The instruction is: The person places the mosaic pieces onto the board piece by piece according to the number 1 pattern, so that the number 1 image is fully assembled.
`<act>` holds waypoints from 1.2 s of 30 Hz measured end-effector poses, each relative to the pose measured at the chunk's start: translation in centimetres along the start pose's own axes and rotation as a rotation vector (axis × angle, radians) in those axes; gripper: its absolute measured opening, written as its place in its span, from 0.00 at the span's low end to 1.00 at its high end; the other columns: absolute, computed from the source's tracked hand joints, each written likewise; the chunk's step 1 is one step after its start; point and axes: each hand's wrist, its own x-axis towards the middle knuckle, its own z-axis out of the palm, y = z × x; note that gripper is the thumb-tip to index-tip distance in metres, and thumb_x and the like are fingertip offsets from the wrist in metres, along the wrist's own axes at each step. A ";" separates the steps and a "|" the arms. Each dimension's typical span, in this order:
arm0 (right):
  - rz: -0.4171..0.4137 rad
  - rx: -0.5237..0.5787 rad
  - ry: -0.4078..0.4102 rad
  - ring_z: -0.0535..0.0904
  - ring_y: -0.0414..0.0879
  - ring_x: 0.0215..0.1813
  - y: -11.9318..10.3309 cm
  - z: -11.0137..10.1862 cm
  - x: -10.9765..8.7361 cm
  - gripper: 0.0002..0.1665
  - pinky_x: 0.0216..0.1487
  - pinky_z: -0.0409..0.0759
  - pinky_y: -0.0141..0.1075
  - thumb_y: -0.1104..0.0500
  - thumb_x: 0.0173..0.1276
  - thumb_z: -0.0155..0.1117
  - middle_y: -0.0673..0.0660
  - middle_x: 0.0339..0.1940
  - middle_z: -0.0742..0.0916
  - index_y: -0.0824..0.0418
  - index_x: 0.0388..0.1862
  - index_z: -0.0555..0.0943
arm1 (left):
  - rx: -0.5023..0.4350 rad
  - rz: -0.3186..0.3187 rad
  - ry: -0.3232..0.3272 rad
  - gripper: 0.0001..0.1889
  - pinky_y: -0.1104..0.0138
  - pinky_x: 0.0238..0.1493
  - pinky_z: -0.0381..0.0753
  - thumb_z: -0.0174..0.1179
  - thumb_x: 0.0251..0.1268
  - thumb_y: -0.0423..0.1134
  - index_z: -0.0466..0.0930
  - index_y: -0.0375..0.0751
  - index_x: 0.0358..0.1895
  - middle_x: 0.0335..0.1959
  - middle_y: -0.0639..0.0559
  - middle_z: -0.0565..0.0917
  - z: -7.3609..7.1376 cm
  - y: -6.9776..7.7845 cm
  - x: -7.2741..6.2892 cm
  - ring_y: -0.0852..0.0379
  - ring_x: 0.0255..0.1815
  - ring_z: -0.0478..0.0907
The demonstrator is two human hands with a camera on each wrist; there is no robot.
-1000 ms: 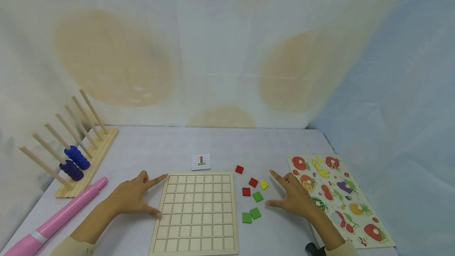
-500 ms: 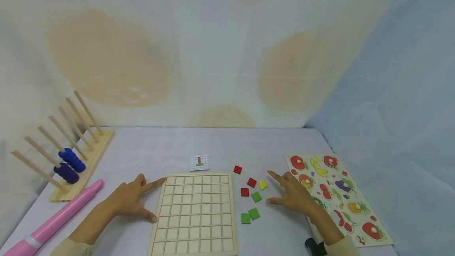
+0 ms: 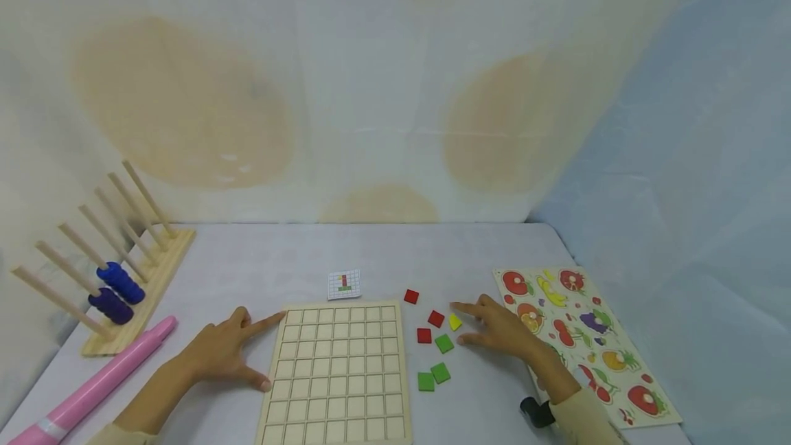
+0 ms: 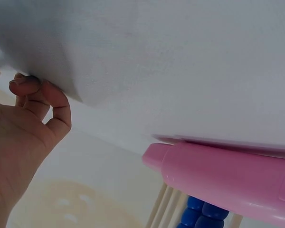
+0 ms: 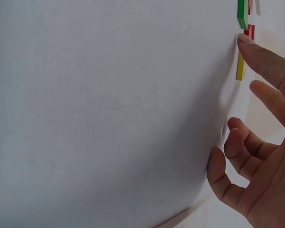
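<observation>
A wooden grid board (image 3: 338,367) lies flat in front of me in the head view. My left hand (image 3: 221,350) rests at its left side, index finger and thumb stretched apart along the edge; the other fingers curl in. To the right of the board, my right hand (image 3: 502,329) spreads thumb and index finger around a yellow piece (image 3: 455,322), apparently not gripping it. Several square tiles lie nearby, among them a red tile (image 3: 435,319) and a green tile (image 3: 444,343). Behind the board is a small printed card (image 3: 343,284) with a coloured grid pattern.
At the left stands a wooden peg rack (image 3: 176,246) with blue beads (image 3: 120,283) on two pegs. A long pink plastic object (image 3: 101,384) lies before it. On the right is a fruit-picture board (image 3: 587,342), partly under the right forearm. Cloth walls enclose the table.
My right hand has moved left, bringing its thumb and index finger to the yellow piece. The left hand stays at the board's edge. The whole view has shifted slightly.
</observation>
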 end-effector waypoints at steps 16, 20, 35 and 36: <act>-0.049 0.052 0.103 0.65 0.36 0.31 0.6 1.3 -0.4 0.22 0.30 0.65 0.29 0.47 0.60 0.75 0.47 0.31 0.73 0.51 0.53 0.87 | -0.027 -0.005 -0.003 0.61 0.66 0.24 0.61 0.66 0.26 0.82 0.63 0.64 0.75 0.40 0.53 0.64 0.6 -0.5 -0.3 0.59 0.23 0.61; -0.068 0.094 0.156 0.66 0.36 0.33 0.5 1.8 -0.5 0.16 0.33 0.68 0.28 0.54 0.61 0.74 0.46 0.32 0.74 0.54 0.47 0.89 | -0.034 -0.011 -0.010 0.61 0.66 0.24 0.61 0.66 0.27 0.81 0.62 0.65 0.75 0.41 0.52 0.65 0.5 -0.5 -0.4 0.58 0.23 0.61; -0.036 0.046 0.208 0.74 0.38 0.43 -1.5 1.8 -0.4 0.12 0.46 0.79 0.32 0.58 0.55 0.77 0.43 0.37 0.76 0.52 0.37 0.85 | -0.043 -0.019 -0.028 0.61 0.64 0.26 0.63 0.69 0.27 0.79 0.62 0.63 0.75 0.40 0.52 0.63 -0.1 0.2 -0.2 0.57 0.26 0.62; -0.042 0.046 0.215 0.74 0.38 0.43 -1.6 1.7 -0.3 0.12 0.45 0.79 0.32 0.59 0.55 0.77 0.43 0.37 0.76 0.52 0.37 0.85 | -0.042 -0.020 -0.030 0.61 0.64 0.27 0.63 0.69 0.27 0.79 0.62 0.64 0.75 0.40 0.52 0.63 -0.1 0.2 -0.1 0.57 0.26 0.62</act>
